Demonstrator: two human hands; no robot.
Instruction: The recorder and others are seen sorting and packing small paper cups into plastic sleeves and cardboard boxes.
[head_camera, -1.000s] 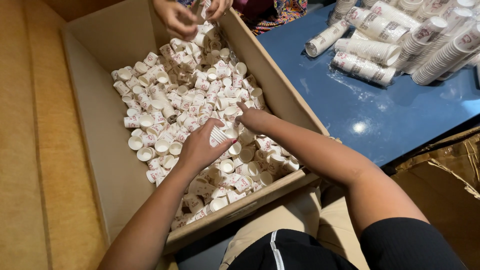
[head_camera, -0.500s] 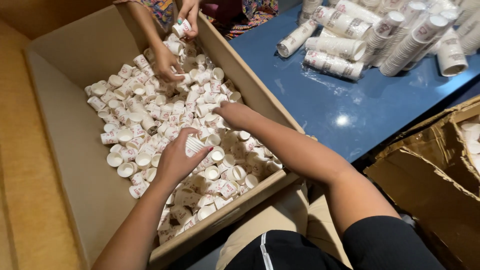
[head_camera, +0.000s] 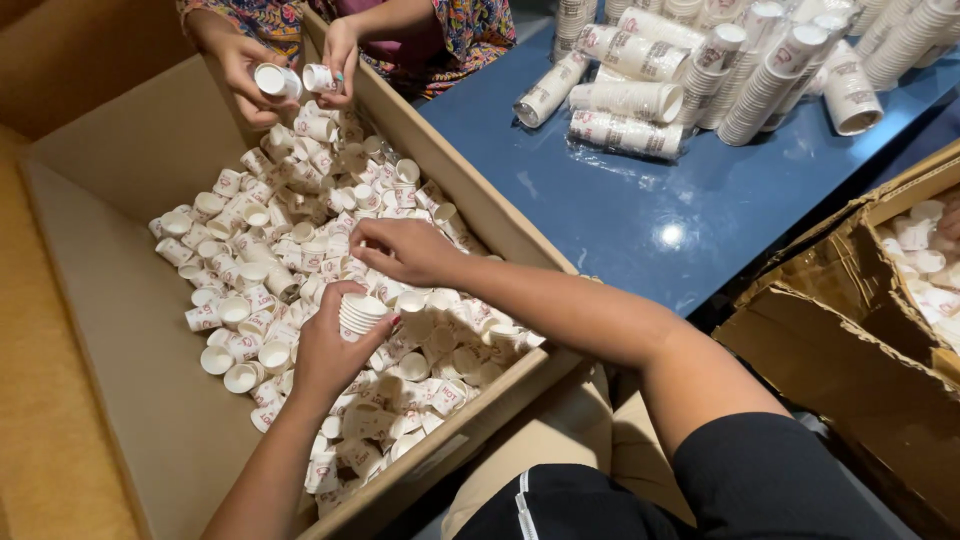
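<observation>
The left hand (head_camera: 325, 350) grips a stack of cups (head_camera: 362, 313), mouth up-right; the right hand (head_camera: 400, 250), just above, pinches a loose cup (head_camera: 360, 243).

A short nested stack of small white paper cups (head_camera: 362, 314) lies tilted, rims rightward, gripped in the left hand (head_camera: 335, 350). Loose matching cups (head_camera: 300, 220), red-printed, lie heaped below in the brown cardboard box (head_camera: 130, 330).

The second box (head_camera: 900, 300) is cut off by the right edge; the cup sleeves (head_camera: 760, 70) are cropped at the top; the right hand (head_camera: 400, 250)'s fingertips are hidden among loose cups (head_camera: 300, 200).
</observation>
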